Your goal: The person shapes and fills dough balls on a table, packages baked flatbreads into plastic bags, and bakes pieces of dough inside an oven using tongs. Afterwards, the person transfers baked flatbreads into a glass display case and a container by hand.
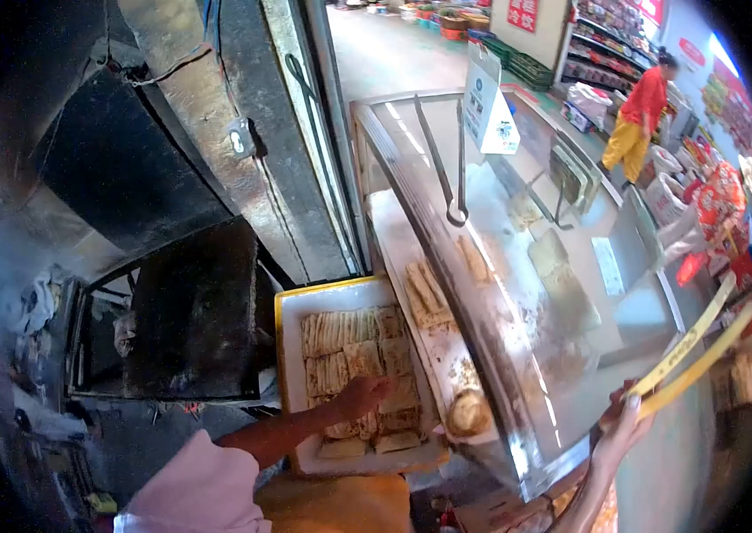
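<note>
My left hand [363, 395], below a pale pink sleeve, reaches over the rows of browned flatbread pieces [332, 369] in a white tray with a yellow rim [280, 338]. Its fingers are blurred, so I cannot tell whether they touch or hold a piece. At the right, my right hand [622, 425] is closed around the near end of long yellow tongs [691, 351]. Their two flat arms spread apart, pointing up and right, with nothing between them. Dark marks show on one arm.
A glass display case [518, 293] stands right of the tray, with metal tongs [456, 209] and a payment sign [490, 102] on top. Bread [427, 298] and a round bun [469, 413] lie alongside it. A dark oven-like box [189, 320] is left; a person [638, 115] stands beyond.
</note>
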The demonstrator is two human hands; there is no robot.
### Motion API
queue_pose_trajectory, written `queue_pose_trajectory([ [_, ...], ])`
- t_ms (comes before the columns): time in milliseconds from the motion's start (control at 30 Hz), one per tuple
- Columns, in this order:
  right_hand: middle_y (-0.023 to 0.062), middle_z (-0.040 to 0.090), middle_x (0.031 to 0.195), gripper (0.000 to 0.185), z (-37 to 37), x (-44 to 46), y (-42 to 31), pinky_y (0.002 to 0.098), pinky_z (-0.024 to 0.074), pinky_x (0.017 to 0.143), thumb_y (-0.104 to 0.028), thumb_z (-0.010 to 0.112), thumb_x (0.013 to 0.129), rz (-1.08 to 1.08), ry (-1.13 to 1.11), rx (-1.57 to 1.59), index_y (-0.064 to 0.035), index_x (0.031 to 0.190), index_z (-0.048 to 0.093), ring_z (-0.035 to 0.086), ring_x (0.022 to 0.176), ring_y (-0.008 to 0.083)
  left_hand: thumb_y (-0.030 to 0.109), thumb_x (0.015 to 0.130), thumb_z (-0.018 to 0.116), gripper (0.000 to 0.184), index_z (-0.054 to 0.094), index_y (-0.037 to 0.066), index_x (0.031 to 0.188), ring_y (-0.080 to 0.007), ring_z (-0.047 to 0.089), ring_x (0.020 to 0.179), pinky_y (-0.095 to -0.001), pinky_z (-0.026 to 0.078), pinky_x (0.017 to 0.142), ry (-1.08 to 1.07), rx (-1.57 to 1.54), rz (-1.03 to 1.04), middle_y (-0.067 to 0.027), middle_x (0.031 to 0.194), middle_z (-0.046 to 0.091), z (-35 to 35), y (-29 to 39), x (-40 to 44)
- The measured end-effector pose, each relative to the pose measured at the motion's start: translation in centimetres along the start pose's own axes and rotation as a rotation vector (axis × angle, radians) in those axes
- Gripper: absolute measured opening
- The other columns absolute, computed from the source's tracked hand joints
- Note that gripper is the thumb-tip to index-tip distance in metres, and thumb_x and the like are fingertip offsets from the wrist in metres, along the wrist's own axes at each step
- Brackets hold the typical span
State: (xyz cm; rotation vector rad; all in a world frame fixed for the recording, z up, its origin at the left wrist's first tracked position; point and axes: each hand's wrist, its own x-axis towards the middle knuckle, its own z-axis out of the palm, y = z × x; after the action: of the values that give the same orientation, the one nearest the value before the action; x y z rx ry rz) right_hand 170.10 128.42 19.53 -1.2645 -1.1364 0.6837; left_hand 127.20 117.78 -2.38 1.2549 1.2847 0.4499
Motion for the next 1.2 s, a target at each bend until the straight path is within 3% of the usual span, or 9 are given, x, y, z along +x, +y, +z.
queue_pose_trajectory([
  [67,0.0094,0.057,0.107,0.07,-0.2,-1.5,-0.6,0.0258,0.0467,0.074,-0.041,0.062,0.091,-0.005,0.103,0.05,0.0007,0.142,0.039,0.057,0.085,0.0154,0.039,0.104,0.045,0.043,0.063,0.002,0.115,-0.0163,0.059,0.074,-0.0375,0.05,0.071,-0.181,-0.287,0.11,-0.0085,0.081,0.063,0.6,-1.6,-2.4],
  [167,0.0133,0.059,0.11,0.061,0.4,-8.0,-5.2,0.032,0.0511,0.075,-0.027,0.059,0.087,-0.125,0.159,0.196,-0.002,0.141,0.041,0.061,0.088,0.0206,0.038,0.104,0.044,0.042,0.062,0.001,0.099,-0.0129,0.055,0.067,-0.0349,0.048,0.066,0.42,-0.138,0.215,-0.0028,0.072,0.057,5.3,-6.2,-6.0],
  [267,0.0124,0.056,0.114,0.056,3.6,-17.7,-7.2,0.0361,0.0531,0.084,-0.001,0.054,0.083,-0.107,0.104,0.254,-0.0041,0.137,0.042,0.06,0.094,0.0223,0.035,0.103,0.047,0.037,0.058,0.003,0.088,-0.012,0.053,0.067,-0.0306,0.046,0.065,0.338,-0.26,0.153,-0.0001,0.072,0.054,2.0,-2.7,-13.2],
  [467,-0.001,0.053,0.087,0.046,7.2,-39.8,-5.9,0.0233,0.0438,0.053,-0.013,0.065,0.086,0.326,-0.172,0.016,-0.0044,0.128,0.048,0.052,0.067,0.0071,0.027,0.107,0.044,0.035,0.052,0.005,0.081,-0.0074,0.044,0.065,-0.0249,0.041,0.063,0.293,-0.363,0.338,0.0028,0.068,0.047,-1.9,-2.9,-25.1],
  [633,0.0149,0.064,0.109,0.06,6.5,-52.9,-3.5,0.037,0.0498,0.088,-0.025,0.07,0.086,0.574,-0.388,-0.266,-0.0009,0.136,0.045,0.063,0.098,0.0257,0.023,0.102,0.053,0.021,0.056,0.003,0.098,-0.0156,0.052,0.075,-0.0331,0.047,0.072,0.146,-0.078,0.262,-0.0045,0.079,0.054,-1.0,-9.5,-29.5],
  [800,0.0223,0.058,0.133,0.073,0.7,-63.8,6.9,0.0367,0.0471,0.097,-0.021,0.072,0.086,0.682,-0.444,-0.472,-0.001,0.146,0.035,0.061,0.115,0.03,0.024,0.093,0.066,0.038,0.057,0.003,0.123,-0.0271,0.063,0.095,-0.0402,0.05,0.086,0.084,0.22,0.133,-0.0164,0.107,0.065,1.1,-25.2,-32.2],
  [967,0.0219,0.069,0.111,0.061,-2.5,-68.0,7.1,0.0401,0.0522,0.088,-0.022,0.068,0.085,0.87,-0.658,-0.775,-0.0082,0.141,0.048,0.068,0.1,0.0333,0.022,0.09,0.064,0.027,0.066,0.003,0.11,-0.0316,0.067,0.094,-0.0444,0.052,0.083,0.097,0.332,-0.42,-0.0184,0.106,0.069,0.8,-46.8,-40.1],
  [1067,0.0218,0.071,0.095,0.049,-4.1,-70.8,8.7,0.0433,0.0554,0.078,-0.025,0.071,0.077,0.772,-0.781,-0.806,-0.008,0.123,0.063,0.069,0.09,0.0369,0.021,0.092,0.054,0.024,0.07,0.005,0.1,-0.0329,0.068,0.087,-0.0477,0.054,0.076,-0.229,0.771,-0.564,-0.0179,0.098,0.071,0.2,-57.8,-45.5],
  [1200,0.0245,0.069,0.089,0.039,-4.4,-73.3,10.5,0.0445,0.0553,0.073,-0.025,0.072,0.075,0.798,-0.684,-0.803,-0.0052,0.108,0.067,0.068,0.087,0.0394,0.02,0.093,0.052,0.024,0.071,0.006,0.098,-0.0285,0.068,0.077,-0.042,0.054,0.072,-0.18,0.988,-0.018,-0.0153,0.091,0.071,-1.3,-57.1,-46.9],
])
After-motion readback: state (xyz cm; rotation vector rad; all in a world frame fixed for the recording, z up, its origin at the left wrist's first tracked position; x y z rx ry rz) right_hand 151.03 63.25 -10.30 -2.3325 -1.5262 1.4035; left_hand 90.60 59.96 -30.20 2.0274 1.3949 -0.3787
